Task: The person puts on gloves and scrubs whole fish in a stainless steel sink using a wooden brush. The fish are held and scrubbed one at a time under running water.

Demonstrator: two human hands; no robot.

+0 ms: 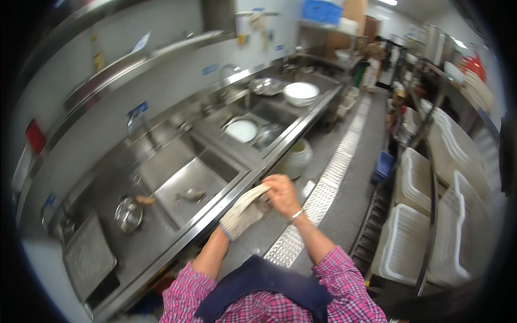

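Note:
A pale knit work glove (249, 207) covers my left hand (242, 222), its cuff at the wrist. How the fingers lie inside the cloth is hidden. My right hand (281, 191), bare and with a bracelet at its wrist, pinches the stretched finger end of that glove. Both hands are held in front of me, just off the front edge of the steel sink counter (212, 212). Nearest to them on the left is a deep sink basin (188, 180), where a small dark clump (192, 195) lies on the bottom.
A metal bowl (129, 214) and a tray (90, 255) are on the counter at left. Further along, white bowls (301, 92) stand beside a second basin holding a white plate (241, 131). White crates (401, 245) fill a rack at right. A person (373, 59) is far down the aisle.

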